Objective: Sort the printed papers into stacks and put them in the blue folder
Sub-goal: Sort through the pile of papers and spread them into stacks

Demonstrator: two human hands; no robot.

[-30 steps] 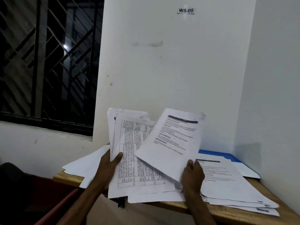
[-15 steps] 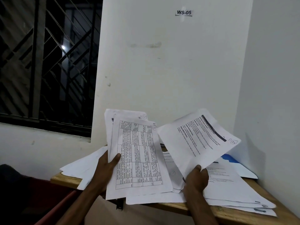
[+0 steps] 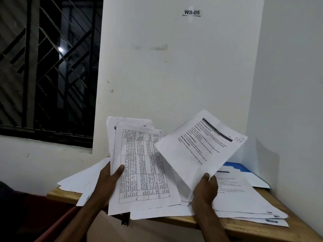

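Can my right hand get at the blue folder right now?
Probably not directly: the right hand grips a printed sheet, and the blue folder lies mostly under a paper stack.

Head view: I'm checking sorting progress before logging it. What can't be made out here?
All in the head view:
1. The blue folder: mostly covered by the paper stack and the lifted sheet in the right hand; its contents cannot be told.
2. Sheets behind the table-printed sheet in the left hand: only top edges show, count unclear.
3. Body text on both held sheets: too small and blurred.
4. The desk: right corner cut off by the frame edge.
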